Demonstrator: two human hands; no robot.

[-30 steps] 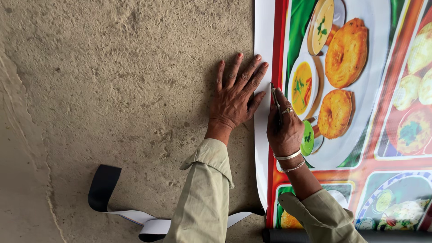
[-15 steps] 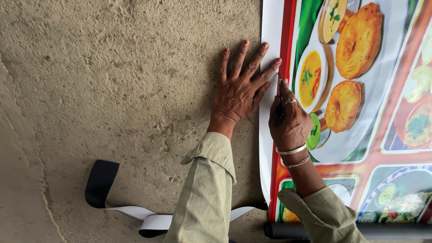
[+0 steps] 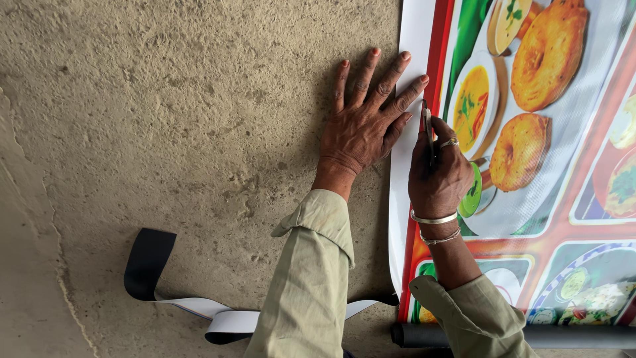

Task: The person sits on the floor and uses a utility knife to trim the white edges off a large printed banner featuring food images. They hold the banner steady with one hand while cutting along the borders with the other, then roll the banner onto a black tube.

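A sign-making workshop: printed food banner (image 3: 530, 132) spread over rough concrete floor (image 3: 165, 119).

The rough grey concrete floor (image 3: 165, 119) lies open to the left of the spread left hand (image 3: 364, 126), with ample room to pass. Lower down, a curled black-and-white cut strip (image 3: 199, 308) lies across it. To the right, the glossy printed food banner (image 3: 550, 132) covers the floor; the right hand (image 3: 437, 172) with its thin blade (image 3: 428, 129) sits on the banner's white edge, and a dark grey tube (image 3: 530, 336) bars the bottom.
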